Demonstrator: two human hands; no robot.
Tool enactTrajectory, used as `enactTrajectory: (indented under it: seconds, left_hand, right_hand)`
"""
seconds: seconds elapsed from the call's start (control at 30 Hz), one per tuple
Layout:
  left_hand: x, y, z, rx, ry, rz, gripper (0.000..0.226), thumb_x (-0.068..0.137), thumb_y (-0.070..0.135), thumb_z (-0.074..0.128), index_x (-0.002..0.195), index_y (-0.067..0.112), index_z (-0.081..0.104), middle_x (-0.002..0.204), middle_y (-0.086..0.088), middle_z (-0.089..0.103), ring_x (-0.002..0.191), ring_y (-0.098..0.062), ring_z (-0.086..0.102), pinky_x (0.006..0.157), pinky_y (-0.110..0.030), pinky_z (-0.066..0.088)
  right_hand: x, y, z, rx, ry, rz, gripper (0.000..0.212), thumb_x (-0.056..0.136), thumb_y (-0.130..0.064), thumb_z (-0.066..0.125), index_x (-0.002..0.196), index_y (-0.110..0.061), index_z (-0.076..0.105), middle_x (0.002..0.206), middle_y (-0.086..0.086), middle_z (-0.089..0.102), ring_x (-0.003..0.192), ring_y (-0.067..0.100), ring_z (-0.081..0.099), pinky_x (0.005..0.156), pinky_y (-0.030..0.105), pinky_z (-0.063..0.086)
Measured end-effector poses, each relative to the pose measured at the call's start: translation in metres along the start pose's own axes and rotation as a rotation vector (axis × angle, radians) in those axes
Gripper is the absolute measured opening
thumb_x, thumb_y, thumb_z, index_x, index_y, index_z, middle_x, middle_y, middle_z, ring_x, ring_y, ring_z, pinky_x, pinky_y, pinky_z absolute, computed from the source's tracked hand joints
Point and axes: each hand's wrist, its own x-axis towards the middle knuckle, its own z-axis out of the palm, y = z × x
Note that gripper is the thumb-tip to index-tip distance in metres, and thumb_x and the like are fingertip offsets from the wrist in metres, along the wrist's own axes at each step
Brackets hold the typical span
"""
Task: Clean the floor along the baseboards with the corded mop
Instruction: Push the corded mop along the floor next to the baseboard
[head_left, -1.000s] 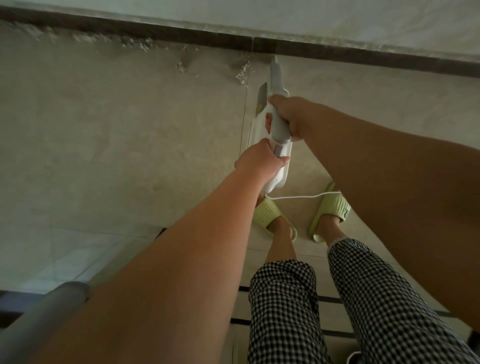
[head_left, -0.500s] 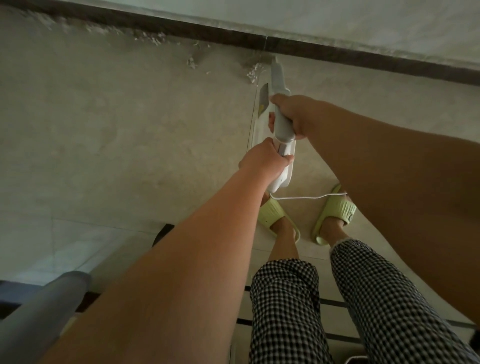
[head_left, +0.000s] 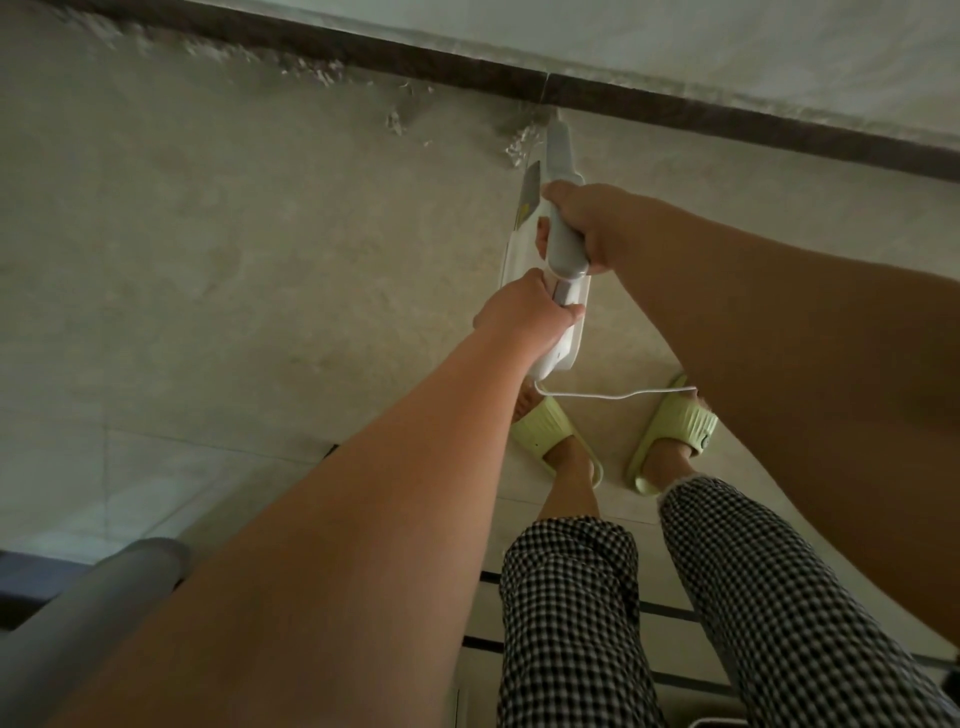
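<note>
1. Floor (head_left: 218, 270): beige tile, pale debris scattered along the dark baseboard (head_left: 363, 54) at top.
2. Forearms: we count two, both stretched forward and down, hiding much of the tile.
3. Corded mop (head_left: 563, 249): white body, far tip near the baseboard; cord (head_left: 613, 396) trails right past two green slippers (head_left: 675, 431).
4. Right hand (head_left: 589, 223) wraps the grey handle.
5. Left hand (head_left: 524, 317) grips the body just below it, fingers curled round.
</note>
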Motion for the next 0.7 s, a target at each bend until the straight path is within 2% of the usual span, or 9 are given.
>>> enactTrajectory:
  seconds: [0.17,0.37,0.7]
  left_hand:
    - [-0.0004,0.0020,-0.0002,-0.019,0.008,-0.003,0.047,0.093,0.049,0.055,0.126,0.015,0.051,0.115,-0.002,0.064,0.104,-0.024,0.061,0.092,-0.042,0.049]
    - [-0.0025,-0.0009,0.0013,-0.030,0.016,-0.010,0.047,0.092,0.049,0.056,0.125,0.016,0.051,0.114,-0.002,0.063,0.102,-0.023,0.061,0.089,-0.039,0.050]
    - [0.0007,-0.0068,0.0024,-0.038,0.030,-0.018,0.048,0.092,0.049,0.056,0.125,0.015,0.052,0.113,-0.002,0.064,0.101,-0.023,0.062,0.089,-0.040,0.050]
  right_hand:
    - [-0.0013,-0.0019,0.0005,-0.041,-0.002,-0.027,0.028,0.097,-0.032,0.055,0.083,-0.010,0.045,0.061,0.002,0.050,0.050,0.009,0.048,0.049,0.020,0.048]
    - [-0.0031,-0.0002,0.0017,-0.100,-0.022,-0.012,0.030,0.097,-0.037,0.055,0.086,-0.010,0.048,0.062,0.001,0.052,0.051,0.008,0.049,0.055,0.020,0.050]
    - [0.0044,0.0023,0.0077,-0.105,-0.035,-0.018,0.026,0.096,-0.033,0.055,0.090,-0.010,0.048,0.060,0.001,0.051,0.048,0.009,0.049,0.045,0.022,0.048]
